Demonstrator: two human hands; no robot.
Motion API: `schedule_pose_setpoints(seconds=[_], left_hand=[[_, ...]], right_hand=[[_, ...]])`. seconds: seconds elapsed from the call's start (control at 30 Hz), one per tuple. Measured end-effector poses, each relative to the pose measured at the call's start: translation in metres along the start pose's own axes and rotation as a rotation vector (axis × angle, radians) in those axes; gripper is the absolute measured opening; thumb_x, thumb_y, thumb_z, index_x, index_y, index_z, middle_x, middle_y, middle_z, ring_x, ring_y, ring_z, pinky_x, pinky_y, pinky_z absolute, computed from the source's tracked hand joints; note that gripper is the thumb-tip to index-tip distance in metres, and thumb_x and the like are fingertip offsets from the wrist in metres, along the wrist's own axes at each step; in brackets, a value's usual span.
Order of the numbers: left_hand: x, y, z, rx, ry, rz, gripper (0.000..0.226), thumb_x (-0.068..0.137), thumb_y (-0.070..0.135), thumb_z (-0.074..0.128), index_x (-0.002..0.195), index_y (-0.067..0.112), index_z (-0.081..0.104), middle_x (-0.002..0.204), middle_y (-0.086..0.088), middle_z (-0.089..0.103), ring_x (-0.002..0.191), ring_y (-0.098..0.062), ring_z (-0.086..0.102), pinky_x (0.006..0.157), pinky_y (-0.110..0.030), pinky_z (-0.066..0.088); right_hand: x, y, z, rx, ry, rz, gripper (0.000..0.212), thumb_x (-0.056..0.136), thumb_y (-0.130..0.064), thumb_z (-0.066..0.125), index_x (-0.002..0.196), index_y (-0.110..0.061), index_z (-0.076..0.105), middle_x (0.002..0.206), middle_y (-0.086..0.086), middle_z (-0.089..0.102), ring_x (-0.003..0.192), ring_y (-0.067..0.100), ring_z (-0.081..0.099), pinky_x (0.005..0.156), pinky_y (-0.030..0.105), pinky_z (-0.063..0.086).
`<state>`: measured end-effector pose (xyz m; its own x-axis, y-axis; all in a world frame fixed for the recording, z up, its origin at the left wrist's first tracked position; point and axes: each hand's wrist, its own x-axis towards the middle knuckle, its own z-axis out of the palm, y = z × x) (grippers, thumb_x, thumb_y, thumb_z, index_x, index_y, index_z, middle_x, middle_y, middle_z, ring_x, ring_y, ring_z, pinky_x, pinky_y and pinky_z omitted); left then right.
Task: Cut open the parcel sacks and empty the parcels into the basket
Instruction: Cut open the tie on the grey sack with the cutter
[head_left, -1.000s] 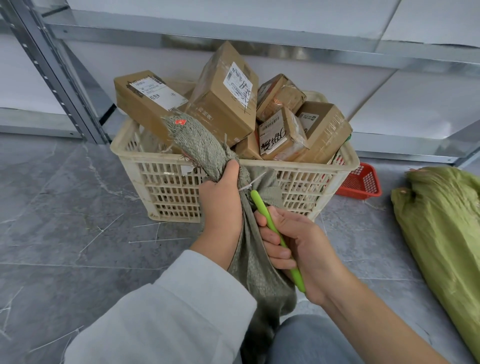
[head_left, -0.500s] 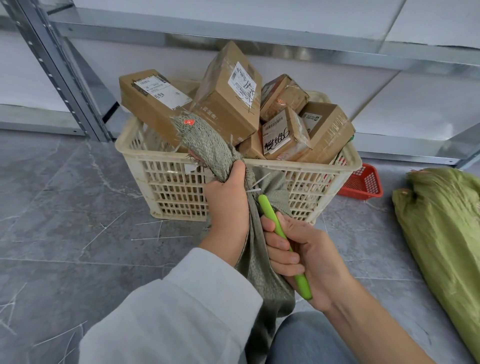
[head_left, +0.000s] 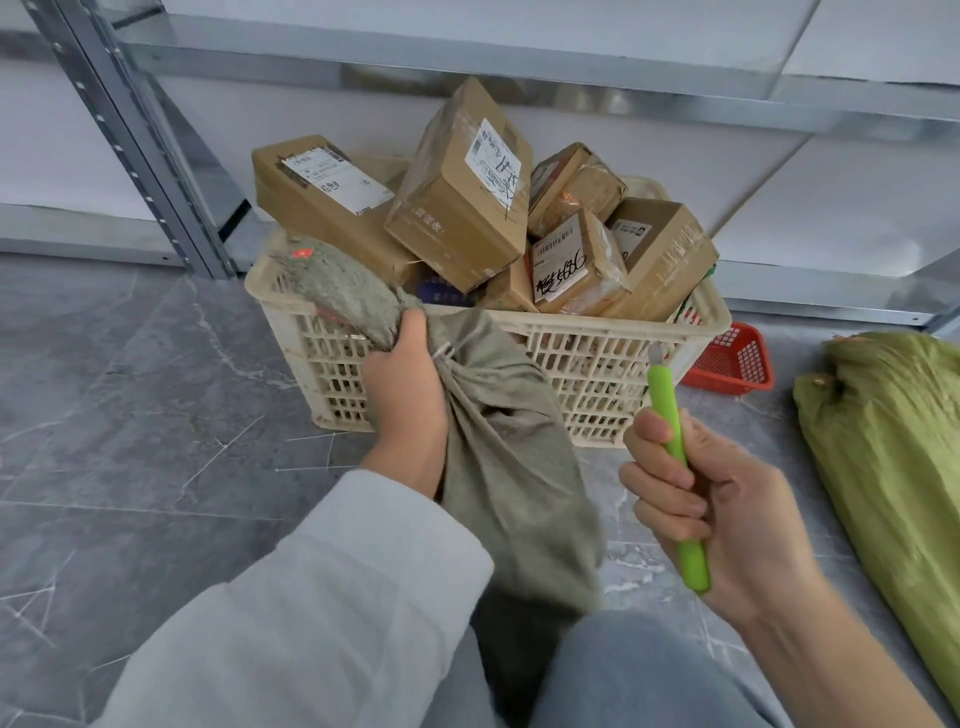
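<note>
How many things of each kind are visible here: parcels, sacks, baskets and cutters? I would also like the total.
Parcels: 6 in view; more may lie hidden below
Sacks: 2, grey sack and green sack
Baskets: 2, cream basket and red basket
Cutter: 1
Total: 11

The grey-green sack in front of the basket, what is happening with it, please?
A person's left hand grips the bunched neck of a grey-green woven sack in front of a cream plastic slotted basket. The right hand holds a bright green-handled cutter off to the right, clear of the sack. The basket is already heaped with brown cardboard parcels. A second, lime-green sack lies at the far right.
</note>
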<state>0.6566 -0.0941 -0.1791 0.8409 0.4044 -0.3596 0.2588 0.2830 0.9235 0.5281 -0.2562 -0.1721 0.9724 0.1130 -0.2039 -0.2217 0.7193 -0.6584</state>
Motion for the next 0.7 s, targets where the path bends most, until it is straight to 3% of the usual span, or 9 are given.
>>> schedule_pose_setpoints(seconds=[0.1,0.2,0.27,0.33,0.4,0.5,0.6,0.7], left_hand=[[-0.013,-0.007,0.007,0.015,-0.072,-0.009,0.027,0.085,0.039,0.065,0.073,0.021,0.048,0.072,0.006,0.056,0.064,-0.011,0.055,0.049,-0.023,0.043],[-0.019,-0.011,0.013,0.010,-0.069,-0.032,0.034,0.084,0.043,0.066,0.075,0.019,0.044,0.077,0.009,0.052,0.068,-0.008,0.051,0.058,-0.028,0.037],[-0.014,-0.014,0.013,0.029,-0.051,-0.028,0.042,0.082,0.050,0.065,0.086,0.015,0.043,0.079,0.014,0.047,0.070,-0.002,0.046,0.070,-0.028,0.035],[-0.013,-0.017,0.012,0.077,-0.052,-0.003,0.053,0.080,0.059,0.063,0.097,0.016,0.037,0.078,0.016,0.041,0.071,-0.010,0.047,0.078,-0.031,0.033],[-0.014,-0.016,0.011,0.068,-0.082,0.006,0.057,0.077,0.064,0.061,0.102,0.018,0.037,0.079,0.017,0.041,0.083,-0.018,0.048,0.081,-0.032,0.033],[-0.014,-0.015,0.007,0.056,-0.167,0.021,0.052,0.076,0.069,0.059,0.098,0.025,0.043,0.083,0.021,0.049,0.089,-0.015,0.054,0.081,-0.030,0.037],[-0.018,-0.012,-0.003,0.140,-0.252,0.189,0.041,0.080,0.068,0.057,0.089,0.027,0.059,0.081,0.023,0.065,0.082,0.006,0.062,0.076,-0.023,0.044],[-0.016,-0.009,-0.016,0.238,-0.289,0.513,0.041,0.089,0.057,0.053,0.102,0.022,0.070,0.094,0.016,0.071,0.092,0.001,0.065,0.081,-0.020,0.048]], right_hand=[[0.003,-0.009,0.006,-0.082,-0.041,0.015,0.021,0.095,-0.018,0.037,0.081,-0.011,0.051,0.062,-0.003,0.031,0.043,0.002,0.025,0.030,0.013,0.023],[0.018,-0.008,0.024,-0.187,-0.085,0.031,0.020,0.098,-0.018,0.038,0.084,-0.009,0.050,0.063,0.000,0.035,0.043,0.005,0.028,0.031,0.014,0.024],[0.026,-0.006,0.032,-0.290,-0.030,0.011,0.023,0.101,-0.019,0.037,0.085,-0.008,0.050,0.061,0.001,0.037,0.043,0.006,0.029,0.032,0.014,0.024],[0.033,-0.002,0.040,-0.396,0.014,-0.027,0.027,0.103,-0.021,0.037,0.084,-0.008,0.051,0.060,0.001,0.040,0.043,0.008,0.031,0.033,0.015,0.025],[0.036,0.005,0.045,-0.464,0.033,-0.055,0.027,0.104,-0.022,0.036,0.085,-0.008,0.052,0.060,0.002,0.044,0.042,0.011,0.034,0.033,0.016,0.026],[0.036,0.012,0.053,-0.485,0.042,-0.095,0.025,0.105,-0.022,0.035,0.089,-0.007,0.049,0.061,0.005,0.050,0.040,0.016,0.039,0.034,0.018,0.029],[0.034,0.010,0.062,-0.492,0.067,-0.143,0.026,0.105,-0.023,0.034,0.091,-0.007,0.048,0.062,0.007,0.054,0.039,0.018,0.040,0.035,0.019,0.032],[0.034,0.004,0.075,-0.498,0.093,-0.187,0.026,0.105,-0.025,0.036,0.091,-0.008,0.050,0.061,0.007,0.055,0.040,0.018,0.041,0.036,0.021,0.033]])
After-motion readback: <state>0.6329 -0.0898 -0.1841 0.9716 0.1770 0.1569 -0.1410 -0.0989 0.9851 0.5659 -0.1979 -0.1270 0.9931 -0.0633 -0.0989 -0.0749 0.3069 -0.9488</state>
